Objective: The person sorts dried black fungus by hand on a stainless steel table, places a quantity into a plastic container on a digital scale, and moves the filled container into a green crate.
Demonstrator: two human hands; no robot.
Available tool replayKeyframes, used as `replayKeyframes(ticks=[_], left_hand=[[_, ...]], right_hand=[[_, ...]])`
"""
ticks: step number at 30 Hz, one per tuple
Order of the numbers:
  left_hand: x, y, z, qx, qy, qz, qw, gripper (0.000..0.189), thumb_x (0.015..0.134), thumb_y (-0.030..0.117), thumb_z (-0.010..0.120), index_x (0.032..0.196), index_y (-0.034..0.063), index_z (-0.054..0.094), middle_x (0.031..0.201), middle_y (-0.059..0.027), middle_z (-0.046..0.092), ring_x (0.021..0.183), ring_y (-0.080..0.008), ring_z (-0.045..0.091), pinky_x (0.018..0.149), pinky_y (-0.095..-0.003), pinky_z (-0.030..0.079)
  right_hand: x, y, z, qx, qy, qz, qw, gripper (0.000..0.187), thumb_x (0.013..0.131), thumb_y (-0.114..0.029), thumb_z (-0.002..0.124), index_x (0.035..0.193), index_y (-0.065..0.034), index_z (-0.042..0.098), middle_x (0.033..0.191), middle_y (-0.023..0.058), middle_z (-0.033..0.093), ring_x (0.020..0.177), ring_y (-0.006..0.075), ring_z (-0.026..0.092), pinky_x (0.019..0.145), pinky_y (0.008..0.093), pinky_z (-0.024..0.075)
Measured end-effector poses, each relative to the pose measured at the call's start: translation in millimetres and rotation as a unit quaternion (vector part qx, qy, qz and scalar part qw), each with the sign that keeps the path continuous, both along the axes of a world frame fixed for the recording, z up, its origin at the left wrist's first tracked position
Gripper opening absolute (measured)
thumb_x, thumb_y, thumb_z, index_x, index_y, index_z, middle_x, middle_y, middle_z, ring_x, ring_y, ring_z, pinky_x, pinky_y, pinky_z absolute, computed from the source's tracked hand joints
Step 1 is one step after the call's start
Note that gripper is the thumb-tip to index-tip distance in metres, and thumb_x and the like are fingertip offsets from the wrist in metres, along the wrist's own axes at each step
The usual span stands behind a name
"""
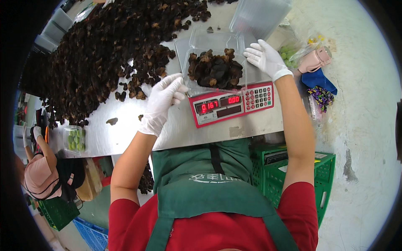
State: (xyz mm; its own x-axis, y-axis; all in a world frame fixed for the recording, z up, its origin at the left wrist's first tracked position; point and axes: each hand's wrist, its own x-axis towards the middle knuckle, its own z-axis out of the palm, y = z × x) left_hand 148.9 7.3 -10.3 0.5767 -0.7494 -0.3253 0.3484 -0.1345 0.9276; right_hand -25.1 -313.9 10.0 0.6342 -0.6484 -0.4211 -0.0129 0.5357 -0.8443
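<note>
A clear plastic clamshell box, its lid raised at the far side, sits on the plate of a red digital scale with lit red digits. Dark wood ear mushrooms fill the box. At its left side is my left hand in a white glove, fingers slightly bent; whether it touches the box I cannot tell. My right hand, gloved too, is spread at the box's right edge with nothing in its grasp. A large heap of the same mushrooms covers the table's left and far part.
Stacked clear boxes stand beyond the scale. At the right lie a pink bottle, a blue cloth and a bag of green fruit. A box of green fruit is at the left table edge, near another gloved person. Green crates stand below right.
</note>
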Motion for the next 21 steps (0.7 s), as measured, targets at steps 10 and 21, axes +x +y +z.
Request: replayKeyframes(ticks=[10, 21], left_hand=[[-4, -7, 10, -0.022, 0.127, -0.012, 0.992, 0.025, 0.102, 0.021, 0.063, 0.122, 0.0061, 0.059, 0.089, -0.0073, 0.071, 0.07, -0.012, 0.067, 0.061, -0.0223, 0.052], [-5, -7, -3, -0.028, 0.12, -0.085, 0.989, 0.017, 0.104, 0.018, 0.06, 0.115, 0.0042, 0.057, 0.092, -0.008, 0.067, 0.073, -0.0134, 0.063, 0.067, -0.026, 0.054]], right_hand=[[-15, 34, 43, -0.331, 0.052, 0.142, 0.932, 0.038, 0.104, -0.038, 0.057, 0.126, -0.0085, 0.067, 0.13, 0.0076, 0.063, 0.1, 0.0186, 0.063, 0.091, 0.0342, 0.0514], [-86, 132, -12, -0.031, 0.021, 0.05, 0.998, 0.032, 0.101, -0.036, 0.065, 0.112, -0.0062, 0.059, 0.098, 0.005, 0.067, 0.085, 0.0123, 0.066, 0.077, 0.0294, 0.0556]])
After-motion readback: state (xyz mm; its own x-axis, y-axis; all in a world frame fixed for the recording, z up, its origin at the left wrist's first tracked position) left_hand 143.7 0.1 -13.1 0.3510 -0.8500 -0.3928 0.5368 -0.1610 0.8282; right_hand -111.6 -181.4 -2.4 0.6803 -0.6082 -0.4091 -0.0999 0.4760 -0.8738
